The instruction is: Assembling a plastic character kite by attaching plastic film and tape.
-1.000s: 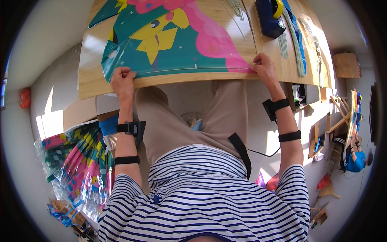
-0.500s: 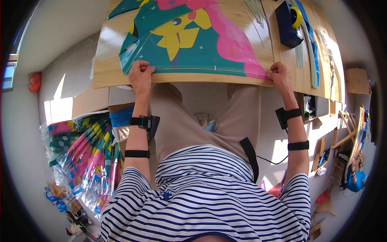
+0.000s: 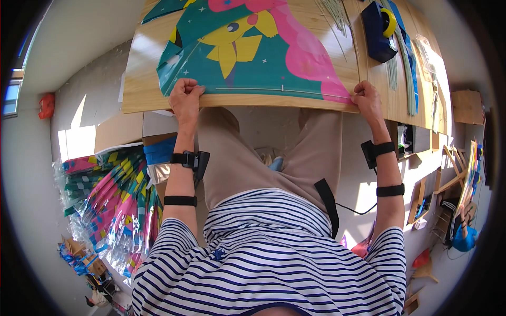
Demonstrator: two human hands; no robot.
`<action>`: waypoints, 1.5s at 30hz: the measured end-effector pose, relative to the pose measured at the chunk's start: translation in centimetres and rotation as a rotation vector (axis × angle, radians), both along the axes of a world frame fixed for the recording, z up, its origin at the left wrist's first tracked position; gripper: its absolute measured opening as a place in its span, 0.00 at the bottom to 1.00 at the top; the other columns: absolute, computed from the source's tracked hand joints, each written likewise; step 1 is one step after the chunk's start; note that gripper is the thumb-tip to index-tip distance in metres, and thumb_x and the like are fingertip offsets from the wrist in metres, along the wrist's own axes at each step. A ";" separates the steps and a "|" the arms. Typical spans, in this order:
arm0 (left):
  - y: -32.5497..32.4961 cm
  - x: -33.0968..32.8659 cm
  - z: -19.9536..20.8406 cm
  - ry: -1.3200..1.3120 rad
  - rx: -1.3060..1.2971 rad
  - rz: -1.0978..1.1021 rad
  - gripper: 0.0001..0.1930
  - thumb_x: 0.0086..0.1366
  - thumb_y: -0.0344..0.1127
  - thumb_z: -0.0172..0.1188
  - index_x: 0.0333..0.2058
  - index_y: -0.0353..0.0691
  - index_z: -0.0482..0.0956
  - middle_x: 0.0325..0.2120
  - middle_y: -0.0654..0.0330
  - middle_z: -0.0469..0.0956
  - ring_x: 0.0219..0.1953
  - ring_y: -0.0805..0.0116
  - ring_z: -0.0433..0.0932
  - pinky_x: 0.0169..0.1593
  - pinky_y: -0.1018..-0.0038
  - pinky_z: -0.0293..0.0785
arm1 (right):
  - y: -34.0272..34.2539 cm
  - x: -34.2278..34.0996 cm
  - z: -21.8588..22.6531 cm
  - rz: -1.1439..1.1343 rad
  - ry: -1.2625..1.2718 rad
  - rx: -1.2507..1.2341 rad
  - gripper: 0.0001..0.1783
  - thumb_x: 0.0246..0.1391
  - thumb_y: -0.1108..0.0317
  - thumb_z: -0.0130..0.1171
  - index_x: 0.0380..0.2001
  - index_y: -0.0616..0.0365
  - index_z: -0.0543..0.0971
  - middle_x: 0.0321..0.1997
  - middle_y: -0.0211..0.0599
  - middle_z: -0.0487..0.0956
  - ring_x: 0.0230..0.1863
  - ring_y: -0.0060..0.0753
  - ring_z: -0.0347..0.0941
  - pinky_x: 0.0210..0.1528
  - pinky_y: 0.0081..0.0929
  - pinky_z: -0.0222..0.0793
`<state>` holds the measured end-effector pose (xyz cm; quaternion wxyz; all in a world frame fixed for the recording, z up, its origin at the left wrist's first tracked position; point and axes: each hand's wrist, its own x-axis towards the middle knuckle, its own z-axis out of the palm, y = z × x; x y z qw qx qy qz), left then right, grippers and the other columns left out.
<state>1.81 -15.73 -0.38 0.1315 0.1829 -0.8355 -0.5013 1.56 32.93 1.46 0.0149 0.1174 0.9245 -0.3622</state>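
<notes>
A thin printed plastic sheet point(image 3: 300, 68), green and pink with a yellow cartoon figure, lies spread on the wooden table. Along its near edge runs a thin pale rod point(image 3: 247, 89) with a small white piece point(image 3: 282, 88) on it. My left hand point(image 3: 184, 100) is closed in a pinch at the left part of this edge. At the right corner, my right hand point(image 3: 367, 100) pinches the edge, close to the rod's end. The fingertips hide whether rod, film or both are gripped.
A dark blue tape dispenser point(image 3: 377, 39) with yellow tape stands at the table's right, beside bundles of thin sticks point(image 3: 410, 84). Piled on the floor at left are similar printed sheets point(image 3: 113, 205). Another person point(image 3: 465, 237) works at far right. A cable point(image 3: 358, 212) hangs near my right arm.
Both hands keep their pinch at the near edge. The view has shifted very slightly; the sheet lies as before. The person at far right has moved an arm.
</notes>
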 end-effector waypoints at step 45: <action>-0.3 -0.5 -0.5 -0.026 -0.137 -0.089 0.16 0.49 0.23 0.72 0.37 0.36 0.78 0.27 0.63 0.78 0.30 0.72 0.76 0.39 0.76 0.76 | -0.1 0.2 0.3 0.003 0.017 0.101 0.09 0.41 0.76 0.62 0.30 0.62 0.79 0.26 0.46 0.80 0.31 0.43 0.78 0.37 0.36 0.73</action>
